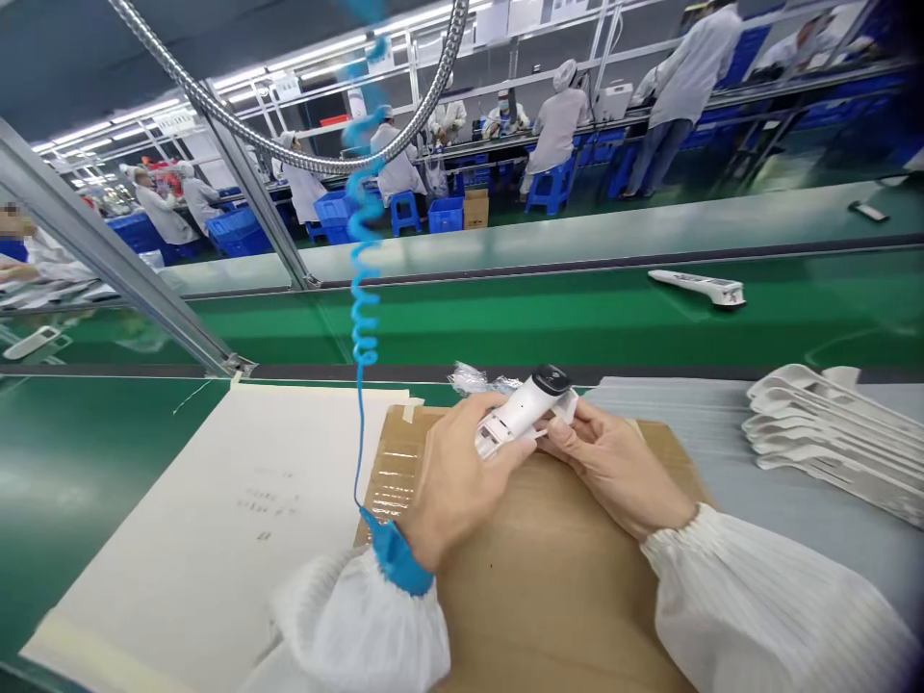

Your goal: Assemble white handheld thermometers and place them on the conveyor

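Observation:
My left hand is wrapped round a white cylindrical device body with a black rounded end pointing up and to the right. A blue wrist strap with a coiled cord is on the left wrist. Close beside the device, my right hand pinches a small white plastic part against its right side. How far that part is joined to the body I cannot tell. Both hands are above a brown cardboard sheet. Behind them lies crumpled clear plastic.
Several white plastic shells are stacked at the right. A long white device lies on the green conveyor beyond the bench. Taped white paper covers the left side. The blue coiled cord hangs ahead; people sit farther back.

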The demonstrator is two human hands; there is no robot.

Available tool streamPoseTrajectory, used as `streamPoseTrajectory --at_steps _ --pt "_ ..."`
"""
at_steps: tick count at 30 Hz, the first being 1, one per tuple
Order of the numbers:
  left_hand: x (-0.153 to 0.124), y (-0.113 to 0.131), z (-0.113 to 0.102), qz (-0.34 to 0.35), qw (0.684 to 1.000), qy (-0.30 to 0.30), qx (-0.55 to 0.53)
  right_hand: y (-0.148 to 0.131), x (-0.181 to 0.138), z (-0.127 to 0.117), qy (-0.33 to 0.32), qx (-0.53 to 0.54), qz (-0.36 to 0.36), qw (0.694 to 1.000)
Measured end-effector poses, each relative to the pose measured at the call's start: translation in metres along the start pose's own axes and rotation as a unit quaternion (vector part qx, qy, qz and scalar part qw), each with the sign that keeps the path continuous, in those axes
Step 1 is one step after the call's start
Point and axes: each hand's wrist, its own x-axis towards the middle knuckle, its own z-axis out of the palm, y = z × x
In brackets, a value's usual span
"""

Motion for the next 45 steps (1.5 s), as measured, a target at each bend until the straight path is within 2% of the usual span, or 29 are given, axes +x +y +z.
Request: streamPoseTrajectory --at_steps 3,7,13,15,20,22,25,28,31,33,37,42,45 --pt "-0.002 -0.001 0.001 0.071 0.991 0.018 0.115 -0.002 0.0 -0.003 -0.001 0.015 0.0 1.0" --pt "0.0 -0.001 -0.001 0.035 0.989 0.016 0.143 -0.001 0.0 -0.005 0.002 0.029 -0.008 1.0" --pt "-0.001 -0.002 0.0 0.059 0.993 0.004 0.103 0.0 0.0 -0.005 -0.023 0.043 -0.019 0.999" --pt "-0.001 -0.002 0.001 0.046 0.996 -0.015 0.072 0.001 0.0 -0.006 -0.025 0.039 -0.024 0.999" --pt "-0.003 0.003 0.004 0.037 0.997 -0.041 0.045 0.003 0.002 -0.009 0.005 -0.008 -0.039 0.999" --pt "-0.005 0.008 0.007 0.032 0.996 -0.055 0.067 0.002 0.002 -0.004 0.014 0.017 -0.039 0.999" --pt "-0.01 0.014 0.012 0.019 0.988 -0.097 0.117 -0.005 -0.001 0.01 0.067 0.16 0.008 0.985" --pt "-0.016 0.02 0.019 -0.007 0.971 -0.155 0.179 -0.014 -0.005 0.021 0.134 0.292 0.097 0.942" --pt "-0.021 0.027 0.027 -0.027 0.944 -0.209 0.255 -0.023 -0.008 0.021 0.151 0.342 0.158 0.914" --pt "-0.023 0.03 0.03 -0.01 0.932 -0.218 0.288 -0.027 -0.009 0.017 0.145 0.347 0.174 0.91" --pt "-0.019 0.023 0.026 0.018 0.935 -0.166 0.313 -0.028 -0.008 0.011 0.096 0.327 0.12 0.932" --pt "-0.012 0.011 0.014 0.055 0.969 0.032 0.238 -0.014 -0.012 0.025 -0.034 0.278 0.06 0.958" --pt "-0.015 0.015 0.018 0.116 0.968 0.077 0.21 -0.003 -0.017 0.037 -0.037 0.257 0.065 0.964"
